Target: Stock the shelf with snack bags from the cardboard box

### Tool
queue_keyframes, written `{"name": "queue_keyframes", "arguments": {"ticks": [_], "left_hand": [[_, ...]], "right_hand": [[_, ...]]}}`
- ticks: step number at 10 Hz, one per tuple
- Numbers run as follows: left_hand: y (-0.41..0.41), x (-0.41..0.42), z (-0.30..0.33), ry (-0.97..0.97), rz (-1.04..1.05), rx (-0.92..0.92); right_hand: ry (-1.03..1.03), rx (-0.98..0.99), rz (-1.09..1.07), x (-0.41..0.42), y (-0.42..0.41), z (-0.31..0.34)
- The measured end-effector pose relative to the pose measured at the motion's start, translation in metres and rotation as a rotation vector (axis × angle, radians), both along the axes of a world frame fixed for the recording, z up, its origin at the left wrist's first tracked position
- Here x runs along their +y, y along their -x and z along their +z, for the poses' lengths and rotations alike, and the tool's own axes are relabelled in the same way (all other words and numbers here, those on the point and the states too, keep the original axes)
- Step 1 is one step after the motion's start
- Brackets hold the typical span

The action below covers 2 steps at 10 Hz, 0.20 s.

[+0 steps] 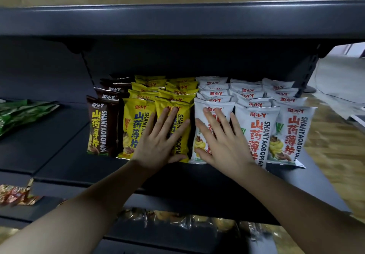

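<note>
Where the dark shelf [65, 166] carries rows of upright snack bags, both bare hands pressed flat against the front bags. Left hand [160, 141] spread open, fingers splayed, palm on the front yellow bag [183, 115] of the second yellow row, thumb near the bag's lower edge. Right hand [219, 141] likewise open and flat, fingers fanned over the front white bag [199, 141] of the nearest white row. Neither grip closed around anything; only touching the bag faces.

From left to right: one row of brown bags [98, 127], two rows of yellow bags [132, 127], three rows of white bags [256, 133], each row running back toward the shelf's rear wall. Rows packed side by side, touching. All bags printed with "SHANYAOBOPIAN" and large Chinese characters.

Left stretch of the same shelf bare except for green bags [21, 113] lying flat at the far left edge. Below, on a lower shelf, orange-red packets [15, 194] at left and clear-wrapped yellow snacks [177, 219] under the forearms, blurred. Above, another dark shelf [177, 19] overhanging the rows. Wood-patterned floor [335, 164] at right. Cardboard box out of view.
</note>
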State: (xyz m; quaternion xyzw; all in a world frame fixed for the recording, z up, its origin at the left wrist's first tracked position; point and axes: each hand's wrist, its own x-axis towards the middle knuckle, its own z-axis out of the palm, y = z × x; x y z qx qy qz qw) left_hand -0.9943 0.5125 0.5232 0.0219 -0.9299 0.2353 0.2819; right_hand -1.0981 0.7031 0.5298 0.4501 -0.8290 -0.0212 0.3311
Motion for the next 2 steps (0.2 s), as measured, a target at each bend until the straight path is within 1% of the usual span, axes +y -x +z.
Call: {"name": "queue_keyframes", "arguments": {"ticks": [1, 2], "left_hand": [[-0.016, 0.008, 0.008, -0.03, -0.017, -0.012], [-0.049, 0.026, 0.026, -0.227, -0.146, 0.153]], "right_hand": [[0.1, -0.07, 0.068, 0.011, -0.015, 0.011], [0.389, -0.218, 0.134, 0.043, -0.043, 0.032]]}}
